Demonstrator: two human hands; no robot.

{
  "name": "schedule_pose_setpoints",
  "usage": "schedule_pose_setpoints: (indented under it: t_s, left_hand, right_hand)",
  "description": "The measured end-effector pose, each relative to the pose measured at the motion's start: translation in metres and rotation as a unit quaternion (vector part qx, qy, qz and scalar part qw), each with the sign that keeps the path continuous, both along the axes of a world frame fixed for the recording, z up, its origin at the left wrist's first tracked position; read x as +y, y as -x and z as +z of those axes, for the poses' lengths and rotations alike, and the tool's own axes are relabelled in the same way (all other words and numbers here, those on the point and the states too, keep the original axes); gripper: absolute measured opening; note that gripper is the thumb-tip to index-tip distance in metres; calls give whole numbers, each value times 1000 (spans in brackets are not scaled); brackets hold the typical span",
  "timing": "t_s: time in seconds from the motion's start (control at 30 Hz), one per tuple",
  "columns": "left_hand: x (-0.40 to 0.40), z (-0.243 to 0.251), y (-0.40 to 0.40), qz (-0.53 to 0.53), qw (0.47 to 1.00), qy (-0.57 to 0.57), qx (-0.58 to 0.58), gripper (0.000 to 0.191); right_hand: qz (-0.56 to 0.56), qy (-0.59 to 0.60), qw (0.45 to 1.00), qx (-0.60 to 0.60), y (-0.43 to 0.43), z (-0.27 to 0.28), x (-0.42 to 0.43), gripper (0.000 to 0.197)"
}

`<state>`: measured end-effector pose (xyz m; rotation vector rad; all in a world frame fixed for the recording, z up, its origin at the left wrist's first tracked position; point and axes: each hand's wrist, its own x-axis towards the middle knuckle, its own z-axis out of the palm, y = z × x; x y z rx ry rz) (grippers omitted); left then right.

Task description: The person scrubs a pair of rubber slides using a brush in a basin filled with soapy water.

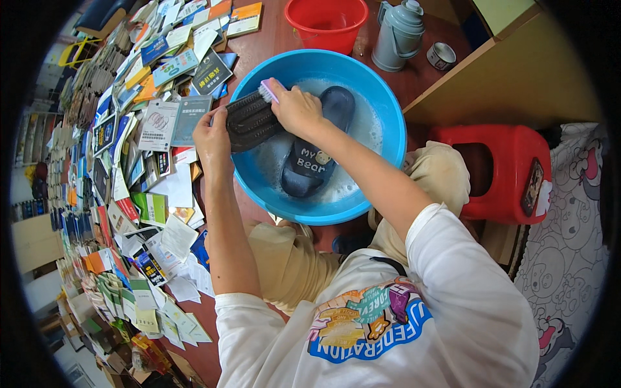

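A dark slipper [252,121], its grooved sole turned up, is held over the left side of a blue plastic basin [395,131]. My left hand [213,133] grips one end of it. In my right hand [298,109] is a pink scrubbing brush [270,90] with white bristles, at the slipper's far end near its edge. Soapy, foamy water [361,169] fills the bottom of the basin. A second dark slipper [310,162], with pale lettering and a bear on its strap, lies upright in that water.
Behind the basin stand a red bucket [325,24], a grey-blue thermos flask [399,36] and a round tin [441,54]. A large heap of books and papers [160,121] spreads along the left. To the right are a red plastic stool [504,145] and a wooden panel [509,72].
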<state>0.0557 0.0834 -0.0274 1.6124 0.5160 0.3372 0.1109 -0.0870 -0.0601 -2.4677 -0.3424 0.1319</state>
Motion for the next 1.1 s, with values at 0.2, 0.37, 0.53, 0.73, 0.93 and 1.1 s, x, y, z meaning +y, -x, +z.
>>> schedule_pose_setpoints:
  t_s: [0.2,0.37,0.53,0.73,0.93,1.1]
  left_hand:
    - [-7,7,4,13,1000,6,21,32]
    - [-14,10,-4,10,999,42,19,33]
    - [-19,24,5,67,986,151,23,33]
    - [-16,7,-4,55,964,258,-15,28]
    - [-39,15,-8,17,982,188,-1,39]
    - [-29,3,-3,45,988,151,-10,35]
  right_hand:
    - [-41,112,993,18,-23,-37,-9,45]
    - [-18,180,978,102,-37,-64,-39,42]
    - [16,-118,989,91,26,12,-16,55]
    - [70,-133,987,-53,72,73,9,54]
    - [-18,-28,998,-54,16,33,-3,47]
    - [79,-108,989,-55,51,68,8,53]
